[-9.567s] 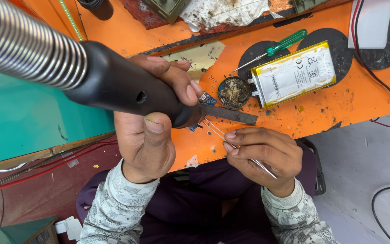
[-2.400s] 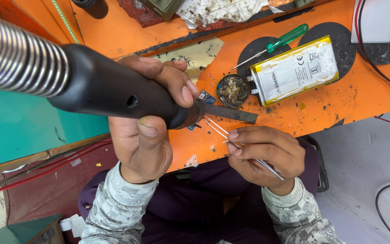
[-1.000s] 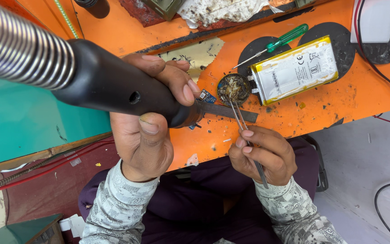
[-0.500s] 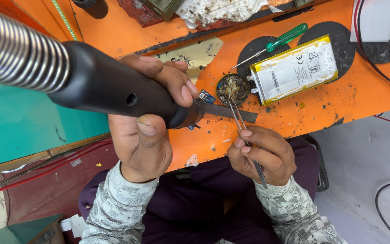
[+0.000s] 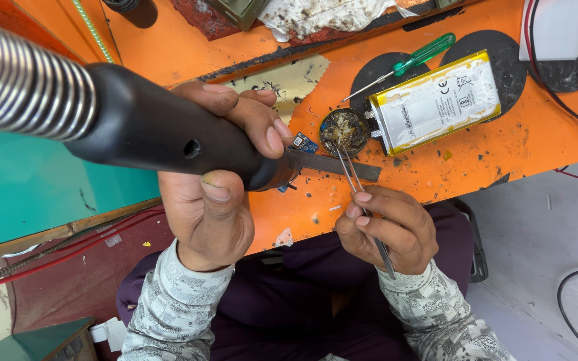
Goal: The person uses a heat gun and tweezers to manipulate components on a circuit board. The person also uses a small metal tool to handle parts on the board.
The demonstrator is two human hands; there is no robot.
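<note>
Left hand gripping hot-air gun; right hand pinching tweezers, tips up into flux tin just ahead.

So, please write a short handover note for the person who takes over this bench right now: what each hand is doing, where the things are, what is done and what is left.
Left hand: gripped around the black hot-air handle; its metal nozzle lies over the orange bench.
Right hand: pinches the tweezers, tips in the small round tin of brown paste.
Nearby: small blue board by the nozzle base, silver and yellow flat battery, green screwdriver.
Done: tweezers have reached the tin.
Left: I cannot tell whether the tips have picked anything up; the board is not yet touched by the tweezers.
</note>
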